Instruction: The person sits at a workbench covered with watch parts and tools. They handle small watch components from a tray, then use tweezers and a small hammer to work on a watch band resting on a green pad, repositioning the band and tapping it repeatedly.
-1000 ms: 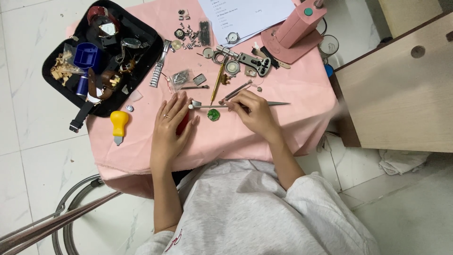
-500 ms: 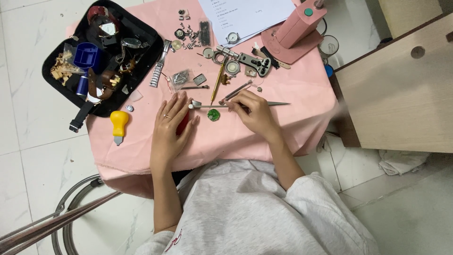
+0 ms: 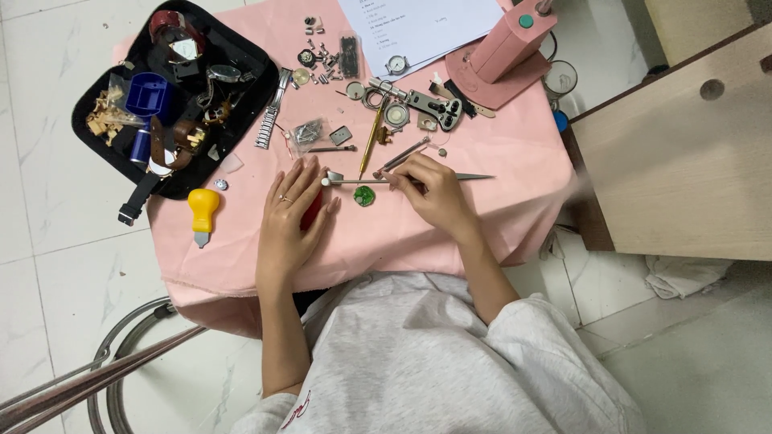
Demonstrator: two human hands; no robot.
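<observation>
The left hand [image 3: 291, 217] lies flat over a red tool [image 3: 312, 210] on the pink cloth [image 3: 402, 233]; the right hand [image 3: 434, 191] pinches tweezers [image 3: 470, 178] — tips just beside a small green disc [image 3: 364, 195].

red object [image 3: 312, 210] mostly hidden under left hand [image 3: 289, 217], paper sheet [image 3: 418, 28] cut off

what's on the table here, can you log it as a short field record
surface: pink cloth over a small table
left hand: flat on the cloth, covering a red object
right hand: fingers pinching a thin metal tool that lies level
between hands: small round green part
left edge: black tray of small parts, yellow-handled tool beside it
far side: pink stand, white paper sheet, scattered small metal parts
</observation>
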